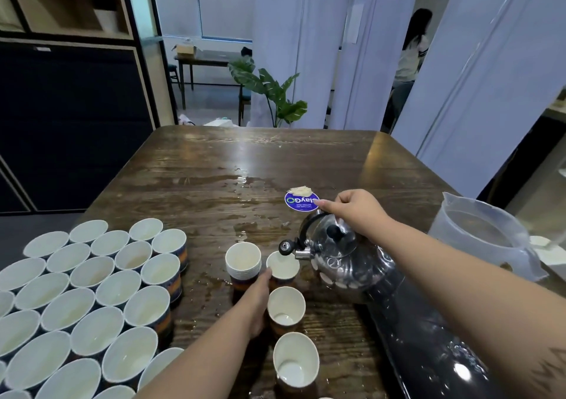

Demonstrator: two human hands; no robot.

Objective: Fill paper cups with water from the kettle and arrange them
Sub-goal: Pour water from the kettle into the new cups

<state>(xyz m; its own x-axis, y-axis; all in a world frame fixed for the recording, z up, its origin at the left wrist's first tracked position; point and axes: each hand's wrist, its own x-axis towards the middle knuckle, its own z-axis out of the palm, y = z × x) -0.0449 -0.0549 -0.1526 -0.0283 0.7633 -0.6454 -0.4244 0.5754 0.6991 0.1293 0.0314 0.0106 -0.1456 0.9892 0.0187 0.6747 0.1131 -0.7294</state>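
A: Nearest, left hand (pixel 256 302) curled round the white paper cup (pixel 282 266) right under the spout, beside a short stack of paper cups (pixel 243 260).

B: Right hand (pixel 356 210) gripping the handle of the shiny steel kettle (pixel 338 262), tipped, spout aimed left at that cup, long axis running left-right across the dark wooden table (pixel 190 178).

A: Farther back, round blue sticker (pixel 301 201), upside down, reading something like "layGO".

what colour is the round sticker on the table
The round paper sticker is blue with white lettering, seen in the head view.
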